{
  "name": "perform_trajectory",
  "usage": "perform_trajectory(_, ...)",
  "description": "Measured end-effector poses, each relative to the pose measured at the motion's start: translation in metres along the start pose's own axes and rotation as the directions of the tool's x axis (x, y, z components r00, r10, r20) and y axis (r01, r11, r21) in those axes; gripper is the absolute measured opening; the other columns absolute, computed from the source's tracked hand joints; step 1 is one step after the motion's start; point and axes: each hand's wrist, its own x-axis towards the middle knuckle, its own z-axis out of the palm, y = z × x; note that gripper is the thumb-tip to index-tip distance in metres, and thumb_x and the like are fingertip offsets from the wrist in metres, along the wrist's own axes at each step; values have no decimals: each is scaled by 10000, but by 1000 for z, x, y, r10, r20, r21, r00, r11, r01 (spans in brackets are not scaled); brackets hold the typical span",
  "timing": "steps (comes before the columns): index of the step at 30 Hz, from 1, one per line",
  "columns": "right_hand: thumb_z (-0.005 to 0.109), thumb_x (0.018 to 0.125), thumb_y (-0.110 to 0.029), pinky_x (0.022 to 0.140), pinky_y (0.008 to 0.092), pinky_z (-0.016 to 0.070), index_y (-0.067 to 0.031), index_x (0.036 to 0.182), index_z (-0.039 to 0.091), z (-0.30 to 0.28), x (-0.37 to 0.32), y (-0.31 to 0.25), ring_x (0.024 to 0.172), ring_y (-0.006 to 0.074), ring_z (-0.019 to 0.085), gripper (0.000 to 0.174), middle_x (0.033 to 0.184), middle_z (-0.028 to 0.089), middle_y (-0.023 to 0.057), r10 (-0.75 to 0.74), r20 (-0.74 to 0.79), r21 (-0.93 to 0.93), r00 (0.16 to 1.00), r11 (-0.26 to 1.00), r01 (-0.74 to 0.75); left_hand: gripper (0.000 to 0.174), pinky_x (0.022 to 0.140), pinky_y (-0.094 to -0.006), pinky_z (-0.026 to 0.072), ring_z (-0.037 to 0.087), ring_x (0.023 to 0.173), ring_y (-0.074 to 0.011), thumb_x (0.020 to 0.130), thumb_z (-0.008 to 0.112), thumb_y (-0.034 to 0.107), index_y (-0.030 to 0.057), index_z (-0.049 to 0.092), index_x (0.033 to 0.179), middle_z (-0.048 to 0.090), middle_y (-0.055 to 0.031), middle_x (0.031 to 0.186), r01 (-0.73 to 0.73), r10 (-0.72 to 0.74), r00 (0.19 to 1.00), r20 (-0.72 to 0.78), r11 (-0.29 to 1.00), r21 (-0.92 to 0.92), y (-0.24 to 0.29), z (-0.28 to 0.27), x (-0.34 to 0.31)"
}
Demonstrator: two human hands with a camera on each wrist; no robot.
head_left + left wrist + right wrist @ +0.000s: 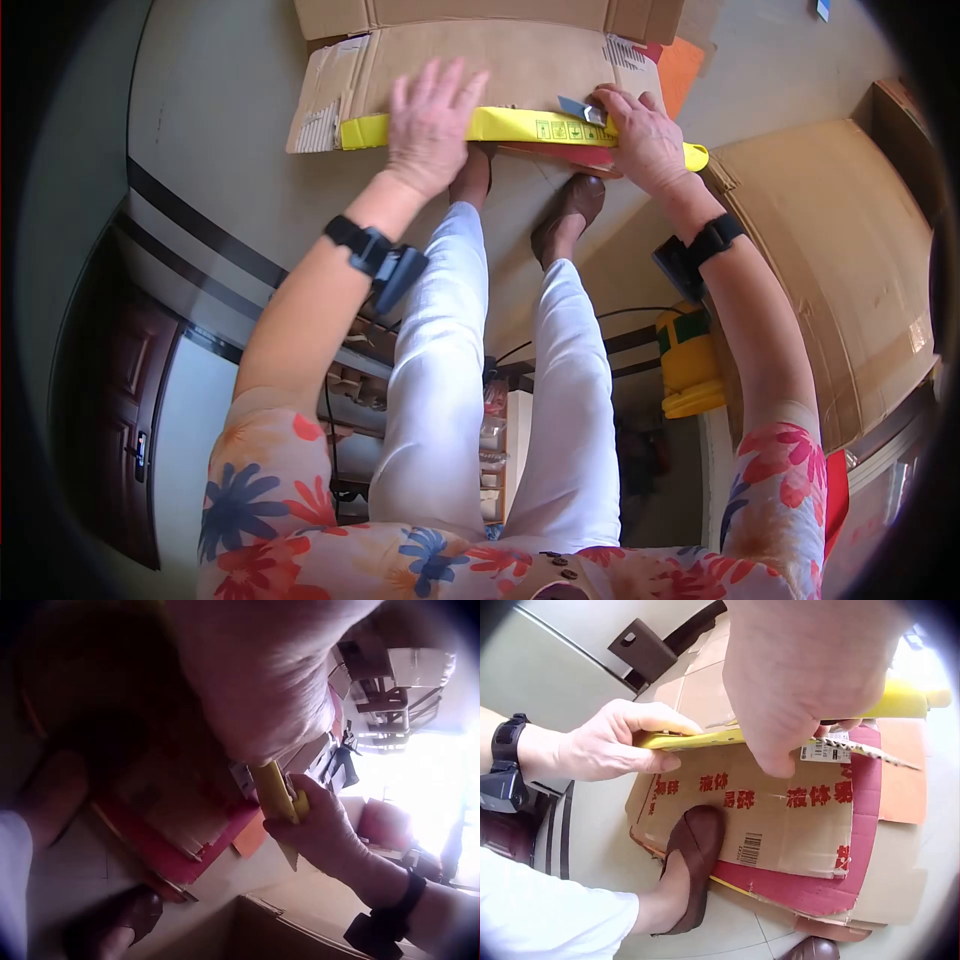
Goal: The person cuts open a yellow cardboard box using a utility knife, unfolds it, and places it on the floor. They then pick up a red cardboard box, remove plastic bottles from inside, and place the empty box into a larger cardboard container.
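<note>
A sheet of brown cardboard has a bright yellow strip with small printed symbols along its near edge. On the left part of that edge is the left hand; the right wrist view shows this hand pinching the edge between thumb and fingers. The right hand grips a knife, its grey blade pointing left over the strip, and also touches the cardboard edge. A rounded yellow end sticks out beyond this hand. The right hand's grip is partly hidden.
Flattened cardboard with red print lies on the floor over a red sheet, a brown shoe against it. A large cardboard box stands at the right, near a yellow container. An orange sheet lies behind.
</note>
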Motion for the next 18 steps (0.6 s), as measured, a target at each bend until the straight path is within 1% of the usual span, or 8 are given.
perform_trajectory(2, 693, 662, -169, 786, 342, 472, -155, 1137, 494, 1, 3, -2, 927, 254, 517, 515, 1191, 513, -33, -30, -6, 1, 1000, 1000, 30, 630, 948, -425, 321, 417, 1164, -282, 661, 567, -25, 154, 454, 1255, 465, -100, 1248, -21, 20, 994, 112, 1000, 8, -25, 6, -10)
perform_trajectory(4, 585, 695, -43, 783, 347, 468, -150, 1156, 486, 0, 5, -7, 943, 271, 518, 484, 1226, 492, -39, -24, 73, -44, 997, 999, 27, 642, 958, -418, 316, 376, 1220, -285, 691, 546, -45, 190, 435, 1278, 421, -94, 1314, -14, 25, 953, 301, 999, -38, -31, 12, -10)
perform_trajectory(8, 580, 713, -60, 795, 351, 465, -148, 1170, 477, 8, 13, -1, 959, 284, 520, 476, 1170, 536, 6, -44, 102, -61, 994, 997, 51, 635, 942, -415, 349, 398, 1206, -284, 698, 530, -52, 189, 433, 1276, 421, -86, 1319, -26, 42, 943, 330, 998, -52, -38, 22, -7)
perform_trajectory(11, 667, 677, -121, 797, 384, 473, -146, 1186, 480, 11, 22, 5, 926, 305, 552, 543, 1112, 578, 63, -16, 203, -19, 979, 1000, 20, 579, 899, -399, 403, 473, 1132, -290, 716, 508, -41, 181, 458, 1248, 488, -92, 1255, 36, 25, 911, 411, 989, -141, -43, 29, 1)
perform_trajectory(13, 582, 686, -30, 800, 405, 465, -123, 1156, 515, 9, 42, 8, 928, 328, 571, 484, 994, 614, 136, 95, 344, 33, 934, 993, -113, 503, 857, -395, 435, 528, 1044, -306, 727, 483, -31, 164, 505, 1191, 564, -111, 1141, 142, 45, 794, 607, 956, -257, -57, 44, 26)
perform_trajectory(15, 503, 666, 17, 777, 391, 473, -112, 1135, 545, 21, 68, 33, 878, 318, 598, 488, 931, 617, 176, -49, 295, 187, 954, 982, -7, 404, 841, -390, 439, 539, 1001, -331, 739, 437, -39, 125, 572, 1083, 604, -142, 1029, 161, 90, 764, 639, 933, -323, -70, 45, 50)
perform_trajectory(17, 558, 690, -136, 823, 360, 469, -107, 1116, 571, -5, 83, 26, 945, 297, 587, 428, 1031, 603, 156, 65, 490, 151, 869, 976, -158, 414, 824, -388, 445, 550, 972, -342, 733, 421, -50, 116, 576, 1079, 608, -160, 1006, 202, 78, 689, 721, 934, -295, -79, 43, 67)
perform_trajectory(18, 558, 663, -136, 808, 356, 474, -93, 1119, 564, -19, 84, 18, 931, 300, 591, 458, 1000, 610, 165, 204, 614, 198, 763, 896, -399, 465, 783, -370, 458, 573, 916, -327, 712, 398, -73, 113, 569, 1102, 615, -172, 966, 256, 56, 652, 756, 922, -290, -80, 38, 72)
